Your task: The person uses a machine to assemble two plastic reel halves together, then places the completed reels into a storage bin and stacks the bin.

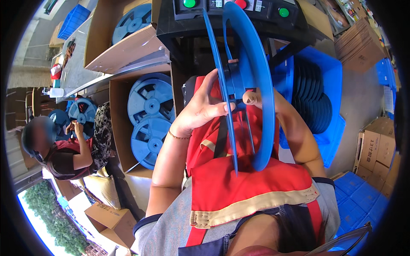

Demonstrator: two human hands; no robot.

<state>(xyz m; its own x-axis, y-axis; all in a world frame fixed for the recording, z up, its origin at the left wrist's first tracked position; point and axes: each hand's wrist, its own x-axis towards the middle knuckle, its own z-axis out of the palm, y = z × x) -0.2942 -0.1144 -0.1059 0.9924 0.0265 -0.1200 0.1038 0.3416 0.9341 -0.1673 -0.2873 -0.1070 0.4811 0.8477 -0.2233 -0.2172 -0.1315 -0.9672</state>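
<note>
Upright on edge before my red apron [252, 192], a blue plastic reel [260, 123] shows its two round flanges nearly edge-on, with the hub between them. My left hand [200, 109] grips the left flange near the hub, thumb below and fingers reaching up toward the cutouts. My right hand [279, 104] comes from the right side and holds the reel by its middle. Its thumb tip shows between the flanges beside the hub, while the right flange hides most of its fingers.
Ahead stands a black machine panel [294, 23] with green and red buttons. An open carton [121, 141] of blue reels sits at left, another carton [106, 57] above it. Dark discs fill a blue bin [331, 68] at right. A co-worker [70, 149] handles reels at far left.
</note>
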